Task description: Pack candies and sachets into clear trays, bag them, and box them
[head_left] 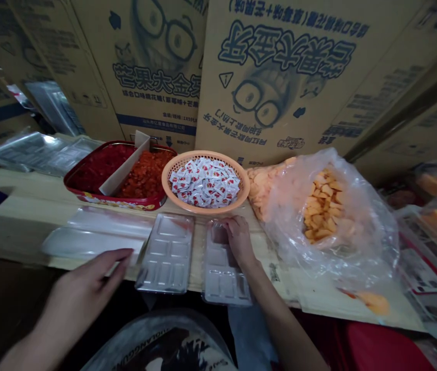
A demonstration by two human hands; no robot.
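Two clear plastic compartment trays lie side by side at the table's front edge, their near ends jutting past it. My right hand (238,237) is closed at the far right corner of the right tray (224,283), its fingertips bent over the top compartment. To the left of the left tray (169,252), my left hand (97,275) hovers with thumb and forefinger stretched out and slightly apart, holding nothing visible. Just beyond it lie flat clear plastic sleeves (98,237). Both trays look unfilled.
Behind the trays stand a divided red tin (145,202) of red food pieces and an orange basket (169,200) of small white packets. To the right is a clear bag (369,237) of orange chips. Large cardboard boxes (280,67) rise behind; stacked plastic trays (36,149) lie back left.
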